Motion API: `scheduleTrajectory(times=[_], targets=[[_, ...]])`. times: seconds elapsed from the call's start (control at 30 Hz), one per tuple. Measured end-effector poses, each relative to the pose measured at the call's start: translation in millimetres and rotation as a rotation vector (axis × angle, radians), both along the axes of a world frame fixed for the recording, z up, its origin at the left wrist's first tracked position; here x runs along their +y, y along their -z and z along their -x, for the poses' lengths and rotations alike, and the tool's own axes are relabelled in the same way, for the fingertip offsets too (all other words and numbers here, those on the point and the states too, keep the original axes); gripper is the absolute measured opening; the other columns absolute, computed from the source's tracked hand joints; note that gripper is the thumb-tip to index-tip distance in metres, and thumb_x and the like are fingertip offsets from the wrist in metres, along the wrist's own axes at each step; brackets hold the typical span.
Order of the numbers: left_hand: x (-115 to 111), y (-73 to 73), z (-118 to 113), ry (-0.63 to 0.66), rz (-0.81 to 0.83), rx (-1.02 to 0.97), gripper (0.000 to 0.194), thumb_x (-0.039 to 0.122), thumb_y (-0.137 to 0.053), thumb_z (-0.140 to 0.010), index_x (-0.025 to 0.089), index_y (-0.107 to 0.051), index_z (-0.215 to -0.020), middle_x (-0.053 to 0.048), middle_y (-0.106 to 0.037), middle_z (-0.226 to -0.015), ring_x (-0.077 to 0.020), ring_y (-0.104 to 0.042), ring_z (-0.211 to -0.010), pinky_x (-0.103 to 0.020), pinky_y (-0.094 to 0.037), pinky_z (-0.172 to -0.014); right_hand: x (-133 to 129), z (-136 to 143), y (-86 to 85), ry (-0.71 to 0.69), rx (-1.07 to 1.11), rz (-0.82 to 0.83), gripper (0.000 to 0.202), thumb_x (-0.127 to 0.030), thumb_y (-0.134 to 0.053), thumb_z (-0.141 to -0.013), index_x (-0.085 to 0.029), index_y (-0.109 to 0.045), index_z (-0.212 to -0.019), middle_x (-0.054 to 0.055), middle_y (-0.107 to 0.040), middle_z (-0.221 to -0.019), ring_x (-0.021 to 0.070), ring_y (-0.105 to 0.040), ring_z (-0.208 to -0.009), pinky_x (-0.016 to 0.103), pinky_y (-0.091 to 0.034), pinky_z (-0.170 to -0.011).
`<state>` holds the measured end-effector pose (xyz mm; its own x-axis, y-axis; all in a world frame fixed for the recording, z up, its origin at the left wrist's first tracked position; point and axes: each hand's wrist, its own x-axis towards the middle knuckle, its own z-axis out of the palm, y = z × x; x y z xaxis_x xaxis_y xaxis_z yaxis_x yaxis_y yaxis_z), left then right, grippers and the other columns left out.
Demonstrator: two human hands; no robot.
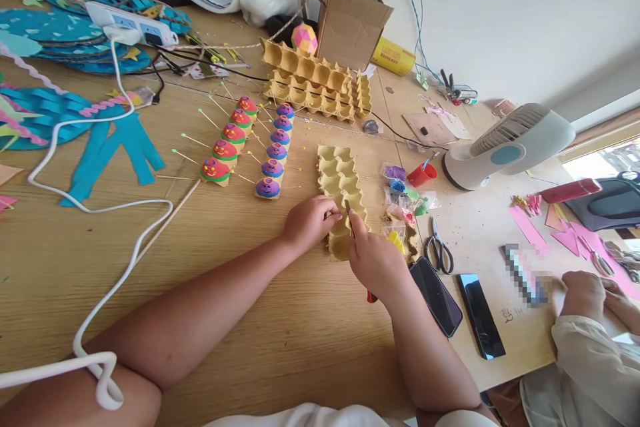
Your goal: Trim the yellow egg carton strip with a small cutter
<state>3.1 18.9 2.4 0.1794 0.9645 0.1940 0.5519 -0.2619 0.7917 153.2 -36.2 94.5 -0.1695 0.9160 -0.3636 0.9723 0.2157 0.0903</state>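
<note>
Bending over the worktop (225, 320), the person has both hands at a pale yellow egg tray (341, 163), which lies flat in front of them, w/ rows of hollows in it. The left hand (310, 221) rests at its near half, thumb & pointer close together; can't tell if they pinch a bit of the tray or just press on it. The right hand (375, 263) has its fingers wrapped tight round a tool (371, 296) w/ a red end & a thin dark tip over the tray. The tray looks like paper pulp, so prob. v. light, a bit stiff, rough & not slippery. It could bend or rip if squeezed hard, esp. at the thin tops btwn hollows. Best hold is prob. the long outer edge, w/ fingers away from the dark tip. To the right, a red cup (423, 175) has something bluish poking out; can't see the bottom. Near it are little clear bags w/ purple bits (394, 171), blue bits (397, 185), green bits (425, 203) & yellow bits (397, 240) in them. At the back, a brown box (353, 27) stands behind more egg trays (310, 93); can't see what's in the box.
</note>
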Motion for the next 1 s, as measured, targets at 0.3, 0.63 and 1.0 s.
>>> scheduleTrajectory(times=[0.3, 0.63, 1.0], targets=[[-0.5, -0.4, 0.5, 0.006, 0.005, 0.001, 0.015, 0.032, -0.063, -0.088, 0.021, -0.067, -0.077, -0.001, -0.069, -0.088, -0.0163, -0.061, -0.079, -0.027, -0.040, -0.065, -2.4, 0.8, 1.4, -0.035, -0.039, -0.009, 0.059, -0.027, -0.027, -0.098, -0.015, -0.022, -0.156, 0.007, -0.074, -0.085, 0.0230, -0.071, -0.076, 0.030, -0.040, -0.055], [0.2, -0.3, 0.8, 0.010, 0.008, 0.002, 0.015, 0.031, -0.063, -0.088, 0.021, -0.066, -0.077, 0.000, -0.068, -0.086, -0.0153, -0.060, -0.077, -0.027, -0.039, -0.065, -0.4, -1.8, -3.4, -0.020, -0.009, 0.032, 0.057, -0.027, -0.026, -0.099, -0.016, -0.025, -0.155, 0.008, -0.074, -0.089, 0.0233, -0.070, -0.079, 0.030, -0.040, -0.059], [-1.2, 0.1, 0.4, -0.005, 0.007, 0.006, 0.014, 0.032, -0.063, -0.088, 0.022, -0.067, -0.078, 0.000, -0.069, -0.089, -0.0163, -0.061, -0.079, -0.027, -0.039, -0.064, -2.3, -1.8, -4.6, -0.024, 0.008, 0.038, 0.057, -0.027, -0.025, -0.099, -0.015, -0.025, -0.155, 0.009, -0.074, -0.090, 0.0242, -0.071, -0.080, 0.031, -0.043, -0.061]])
